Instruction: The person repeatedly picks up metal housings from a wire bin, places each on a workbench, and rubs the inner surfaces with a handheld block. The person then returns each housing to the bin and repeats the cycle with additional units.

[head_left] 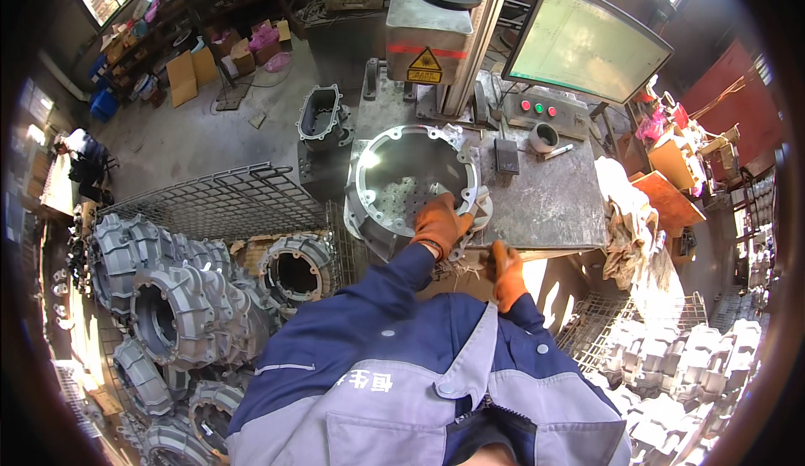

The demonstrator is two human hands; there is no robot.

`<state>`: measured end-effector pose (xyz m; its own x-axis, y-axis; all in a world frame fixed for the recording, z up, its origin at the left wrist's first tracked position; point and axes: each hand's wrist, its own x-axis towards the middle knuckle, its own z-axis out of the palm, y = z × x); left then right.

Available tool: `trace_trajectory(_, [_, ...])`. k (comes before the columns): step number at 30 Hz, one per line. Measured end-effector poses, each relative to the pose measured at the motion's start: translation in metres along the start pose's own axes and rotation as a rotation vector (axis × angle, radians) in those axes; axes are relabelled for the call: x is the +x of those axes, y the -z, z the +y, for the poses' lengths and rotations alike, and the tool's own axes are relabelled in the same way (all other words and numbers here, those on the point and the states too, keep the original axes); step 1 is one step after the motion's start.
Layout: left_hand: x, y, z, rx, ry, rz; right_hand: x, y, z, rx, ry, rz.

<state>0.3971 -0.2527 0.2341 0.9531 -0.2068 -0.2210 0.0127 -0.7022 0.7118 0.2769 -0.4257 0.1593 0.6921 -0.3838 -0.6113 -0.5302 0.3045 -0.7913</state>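
Two wire-mesh cages (pixel 218 200) flank the bench (pixel 549 206), both loaded with grey metal housings: the left-hand one carries a heap of round castings (pixel 197 311), and the castings in the right-hand one lie in strong sunlight. The metal-topped bench stands between them. At its back right, a flat-screen monitor (pixel 587 43) leans at an angle, its screen pale green. Near the bench's left front sits the large round housing (pixel 376 203), open side up, its flanged rim ringed with bolt holes. Behind it, a boxy laser head (pixel 426 26) with a red stripe and a yellow warning label hangs on an upright column (pixel 486 26). A smaller open housing (pixel 319 136) stands to the left of the round one, apart from it. Below the monitor lies a control box (pixel 549 118) with red and green buttons.

The left hand (pixel 442 221), in an orange glove, is at the round housing's near right rim; two fingers stand apart, but whether the others grip cannot be told. The right hand (pixel 507 277), gloved alike, is just beside the bench's front edge, one finger raised, the rest unclear. A short hollow cylinder (pixel 543 137), a small black box (pixel 506 156) and a slim white pen (pixel 558 152) lie behind the hands.
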Motion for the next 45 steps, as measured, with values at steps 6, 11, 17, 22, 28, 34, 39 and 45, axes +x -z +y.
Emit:
trace_trajectory(6, [0.008, 0.031, -0.016, 0.099, -0.322, -0.149, -0.026, -0.02, 0.018, -0.137, -0.282, -0.533])
trace_trajectory(11, [0.011, 0.114, -0.077, 0.779, -0.888, -0.198, -0.022, -0.054, 0.035, -0.031, -0.301, -0.687])
trace_trajectory(17, [0.016, 0.093, -0.1, 0.946, -0.666, -0.284, -0.007, -0.082, 0.054, 0.026, -0.364, -0.598])
trace_trajectory(22, [-0.019, 0.068, -0.092, 0.88, -0.492, -0.145, 0.01, -0.063, 0.048, -0.014, -0.339, -0.369])
trace_trajectory(28, [-0.025, 0.045, -0.068, 0.793, -0.272, -0.178, 0.031, -0.034, 0.054, -0.493, 0.357, -0.722])
trace_trajectory(34, [-0.032, 0.049, -0.065, 0.751, -0.284, -0.12, 0.018, -0.043, 0.056, 0.149, -0.363, -0.493])
trace_trajectory(39, [-0.027, 0.043, -0.072, 0.758, -0.322, -0.11, 0.018, -0.042, 0.059, 0.181, -0.416, -0.509])
trace_trajectory(45, [-0.009, 0.038, -0.086, 0.829, -0.337, -0.244, 0.039, -0.03, 0.086, 0.352, -0.313, -0.777])
